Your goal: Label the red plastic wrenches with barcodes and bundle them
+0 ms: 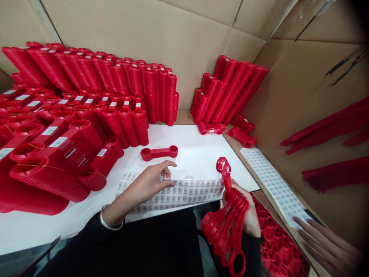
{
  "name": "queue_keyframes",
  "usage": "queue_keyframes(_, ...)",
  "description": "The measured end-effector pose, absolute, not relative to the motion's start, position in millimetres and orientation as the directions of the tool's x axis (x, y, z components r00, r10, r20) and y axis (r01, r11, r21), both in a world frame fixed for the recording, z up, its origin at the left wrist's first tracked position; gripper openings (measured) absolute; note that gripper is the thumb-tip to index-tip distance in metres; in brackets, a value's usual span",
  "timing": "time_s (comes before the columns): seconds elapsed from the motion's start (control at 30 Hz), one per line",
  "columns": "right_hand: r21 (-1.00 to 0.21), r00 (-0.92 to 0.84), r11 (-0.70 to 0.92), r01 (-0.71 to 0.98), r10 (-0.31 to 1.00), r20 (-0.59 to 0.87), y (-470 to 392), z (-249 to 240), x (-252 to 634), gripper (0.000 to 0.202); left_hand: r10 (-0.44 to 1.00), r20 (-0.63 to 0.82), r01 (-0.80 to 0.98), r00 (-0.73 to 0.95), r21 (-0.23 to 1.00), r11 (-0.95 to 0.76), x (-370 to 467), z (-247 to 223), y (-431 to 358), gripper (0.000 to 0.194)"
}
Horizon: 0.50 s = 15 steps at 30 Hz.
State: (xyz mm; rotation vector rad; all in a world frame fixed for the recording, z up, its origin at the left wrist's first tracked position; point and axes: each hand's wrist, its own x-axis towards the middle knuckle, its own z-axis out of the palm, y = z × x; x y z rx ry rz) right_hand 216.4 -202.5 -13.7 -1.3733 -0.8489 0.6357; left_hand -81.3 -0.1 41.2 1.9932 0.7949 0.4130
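My left hand (148,182) is above a sheet of printed barcode labels (184,192), with thumb and index finger apart. A small whitish bit shows by its curled fingers; I cannot tell whether it is a label. My right hand (249,209) is closed around a fanned bunch of red plastic double-ring pieces (230,215). One piece sticks up above the rest. The label sheet's right end reaches that hand; whether it is gripped too is hidden. Just beyond my left hand, a short red bundle of such pieces (159,152) lies on the white table (198,150).
Tall red stacks (121,79) with white labels crowd the left and back. More stacks (227,92) lean in the back right corner by cardboard walls (144,27). Loose red pieces (276,238) fill a box at right. Another person's hand (325,242) is by a second label sheet (271,181).
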Motion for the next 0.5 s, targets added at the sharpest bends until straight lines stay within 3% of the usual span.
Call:
queue_keyframes(0.17,-0.991,0.530,0.117,-0.060,0.845,0.068,-169.1,2.8,175.7,0.020,0.688,-0.055,0.404,0.724,0.842,-0.358,-81.4,43.0,-2.2,0.037)
queue_keyframes(0.5,-0.992,0.492,0.120,-0.048,0.867,0.081,-172.2,13.4,177.0,0.017,0.703,-0.045,0.437,0.710,0.811,-0.390,-82.2,46.1,-2.4,0.033)
